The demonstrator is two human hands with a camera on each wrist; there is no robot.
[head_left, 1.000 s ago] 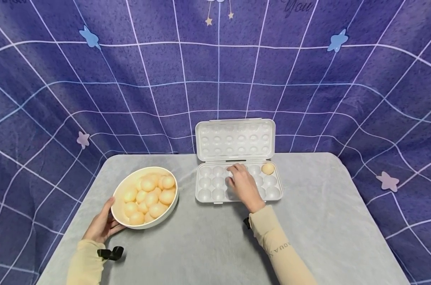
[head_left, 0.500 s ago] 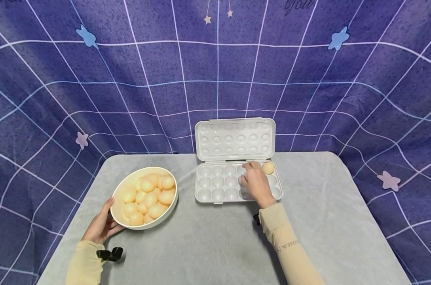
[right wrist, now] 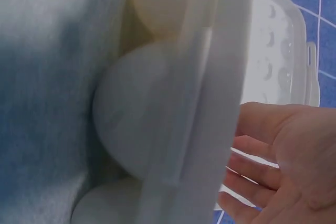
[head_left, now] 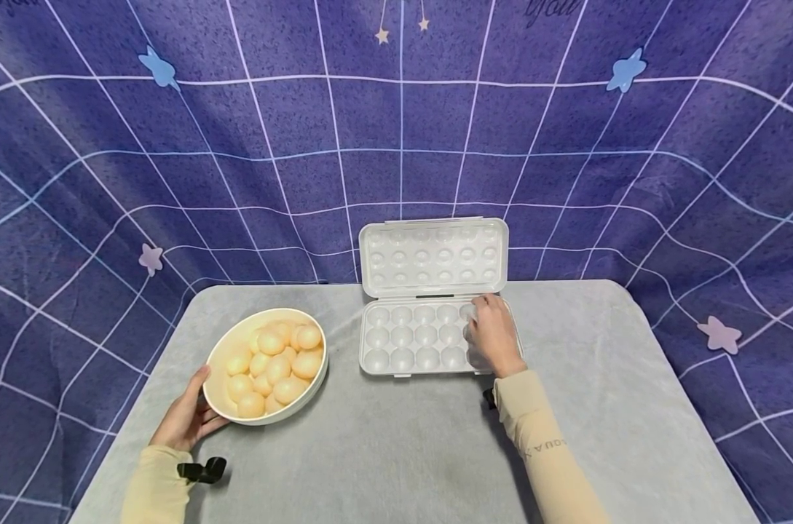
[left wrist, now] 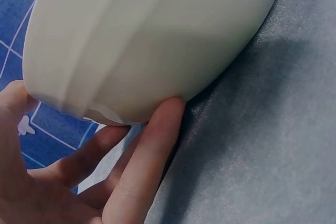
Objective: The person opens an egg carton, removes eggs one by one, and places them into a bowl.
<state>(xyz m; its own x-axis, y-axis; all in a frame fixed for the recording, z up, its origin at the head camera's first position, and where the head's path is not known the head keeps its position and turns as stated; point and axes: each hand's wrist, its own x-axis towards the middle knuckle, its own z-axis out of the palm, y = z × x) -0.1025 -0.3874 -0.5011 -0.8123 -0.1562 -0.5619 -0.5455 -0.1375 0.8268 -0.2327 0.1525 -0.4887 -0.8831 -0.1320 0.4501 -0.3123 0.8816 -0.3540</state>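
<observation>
My left hand (head_left: 181, 415) holds the left side of a white bowl (head_left: 314, 393) heaped with pale yellow eggs (head_left: 278, 366). In the left wrist view, its thumb is at the rim and the fingers (left wrist: 142, 171) reach under the bowl's side. A translucent plastic egg box (head_left: 401, 336) stands to the right, its lid (head_left: 433, 260) raised at the back. Over the box's right end is my right hand (head_left: 497, 335), fingers loosely bent at the back row of hollows. No object shows in that hand (right wrist: 283, 156); its fingertips are partly hidden by the box. The back right corner hollow is covered by the hand.
A grey cloth-covered table (head_left: 370, 451) carries the bowl and the box, with a gap between them. Behind and at both sides hangs a blue curtain (head_left: 265, 182) with pale grid lines and stars. A black wrist mount (head_left: 202, 470) sits on the left sleeve.
My right hand has moved rightward along the back row of hollows and now covers the corner where a single egg showed earlier. The left hand and bowl have stayed in place.
</observation>
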